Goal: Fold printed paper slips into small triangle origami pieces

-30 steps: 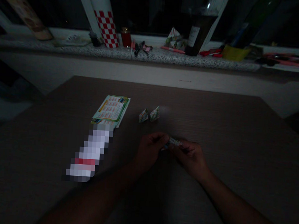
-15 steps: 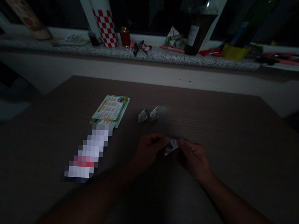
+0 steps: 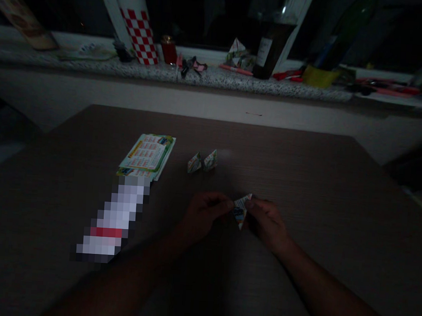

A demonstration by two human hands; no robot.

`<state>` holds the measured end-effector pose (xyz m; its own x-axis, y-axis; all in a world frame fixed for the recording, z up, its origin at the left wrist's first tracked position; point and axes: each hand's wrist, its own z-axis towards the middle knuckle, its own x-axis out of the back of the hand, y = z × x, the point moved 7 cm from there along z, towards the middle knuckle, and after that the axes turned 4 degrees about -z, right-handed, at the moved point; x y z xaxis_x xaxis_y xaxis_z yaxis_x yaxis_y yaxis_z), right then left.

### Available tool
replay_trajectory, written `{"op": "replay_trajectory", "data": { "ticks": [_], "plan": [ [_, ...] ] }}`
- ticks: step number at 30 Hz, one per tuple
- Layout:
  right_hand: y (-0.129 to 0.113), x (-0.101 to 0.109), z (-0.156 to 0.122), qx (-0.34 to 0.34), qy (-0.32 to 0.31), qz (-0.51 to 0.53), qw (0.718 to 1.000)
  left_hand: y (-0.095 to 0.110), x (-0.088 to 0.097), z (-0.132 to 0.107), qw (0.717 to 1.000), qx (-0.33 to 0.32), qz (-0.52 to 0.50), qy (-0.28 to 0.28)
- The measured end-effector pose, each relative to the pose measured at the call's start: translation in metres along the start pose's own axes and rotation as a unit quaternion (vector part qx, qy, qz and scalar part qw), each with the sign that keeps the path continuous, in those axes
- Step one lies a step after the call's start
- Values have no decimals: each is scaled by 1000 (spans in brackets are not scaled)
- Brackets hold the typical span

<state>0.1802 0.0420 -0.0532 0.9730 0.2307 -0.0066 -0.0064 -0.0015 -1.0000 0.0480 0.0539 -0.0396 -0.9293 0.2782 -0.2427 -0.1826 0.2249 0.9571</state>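
Note:
Both my hands meet over the middle of a dark wooden table (image 3: 302,182). My left hand (image 3: 202,214) and my right hand (image 3: 267,222) pinch a small folded piece of printed paper (image 3: 240,210) between their fingertips; it forms a small triangle. Farther from me on the table lie two small folded paper triangles (image 3: 202,162), side by side. To the left lies a stack of printed paper sheets (image 3: 147,154) with a calendar-like grid.
A blurred-out long strip (image 3: 112,221) lies on the table left of my hands. Behind the table runs a speckled stone sill (image 3: 208,79) with a red-and-white checked cylinder (image 3: 136,24), a red jar (image 3: 168,50), a dark bottle (image 3: 269,47), pens and folded paper.
The paper between my fingers went from a narrow strip held flat to a folded triangle turned upright. The view has shifted slightly to the right.

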Motion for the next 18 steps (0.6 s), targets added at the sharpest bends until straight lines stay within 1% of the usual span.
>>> {"op": "replay_trajectory", "data": {
  "ticks": [3,6,8,10,13,16,18],
  "plan": [
    [2,2,-1,-26,15,-10,999,3,-3,-2,1000,-2,23,-13],
    [-2,1,-1,-27,11,-33,999,3,-5,-2,999,-2,24,-25],
    [-5,0,-2,-23,8,-31,999,2,-3,-2,1000,-5,16,-20],
    [-8,-2,-2,-15,-4,-36,999,0,1,-1,1000,-7,5,-2],
    [-15,-6,-2,13,-30,-78,996,-3,6,1,1000,-12,-8,16],
    [-21,-7,-3,39,-30,-120,992,-4,6,2,1000,-16,-21,16],
    [-23,-8,-4,44,-30,-119,991,-5,7,3,999,-14,-32,22]
  ]
}}
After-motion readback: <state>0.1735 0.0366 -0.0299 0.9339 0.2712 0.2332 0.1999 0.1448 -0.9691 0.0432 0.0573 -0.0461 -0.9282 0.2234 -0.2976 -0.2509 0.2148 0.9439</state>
